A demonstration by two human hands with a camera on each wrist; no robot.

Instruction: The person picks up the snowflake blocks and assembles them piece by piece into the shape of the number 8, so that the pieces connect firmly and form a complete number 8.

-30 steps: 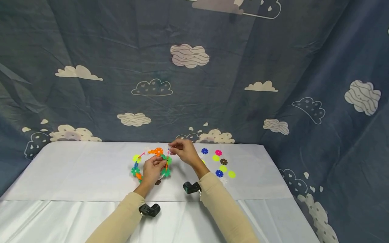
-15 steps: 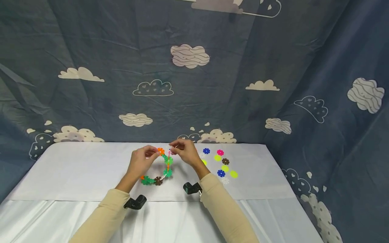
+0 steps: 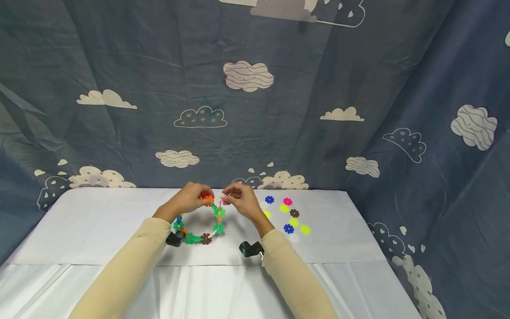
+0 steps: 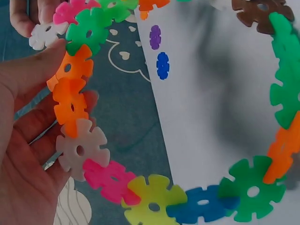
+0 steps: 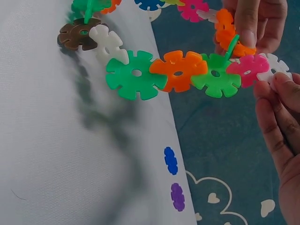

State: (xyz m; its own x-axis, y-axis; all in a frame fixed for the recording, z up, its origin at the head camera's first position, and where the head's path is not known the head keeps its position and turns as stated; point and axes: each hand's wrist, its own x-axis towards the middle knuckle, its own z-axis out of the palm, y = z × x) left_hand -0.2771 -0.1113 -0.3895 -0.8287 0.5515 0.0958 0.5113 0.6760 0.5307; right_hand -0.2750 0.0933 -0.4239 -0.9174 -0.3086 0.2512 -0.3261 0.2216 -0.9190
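A ring of interlocking notched plastic discs [image 3: 192, 238] hangs between the two hands, in green, orange, brown, white, pink, yellow and blue. My left hand [image 3: 184, 199] pinches an orange disc [image 4: 79, 65] of the ring between thumb and fingers. Opposite it, my right hand [image 3: 244, 201] pinches a white disc [image 5: 274, 65] between thumb and index finger. That white disc is slotted to a pink disc [image 5: 247, 69], which joins a light green one [image 5: 216, 77]. A dark green disc [image 4: 86, 33] is attached right beside the orange one at my left fingertips.
Several loose discs lie on the white table [image 3: 342, 243] to the right, among them a blue disc [image 3: 288, 228], a brown disc [image 3: 294, 213] and a pink disc [image 3: 287, 201]. A dark cloud-print curtain [image 3: 279, 133] hangs behind the table's back edge.
My left hand has left the ring's right side, moved left and back, and now grips the orange discs at its far side. My right hand stays in place with the white disc.
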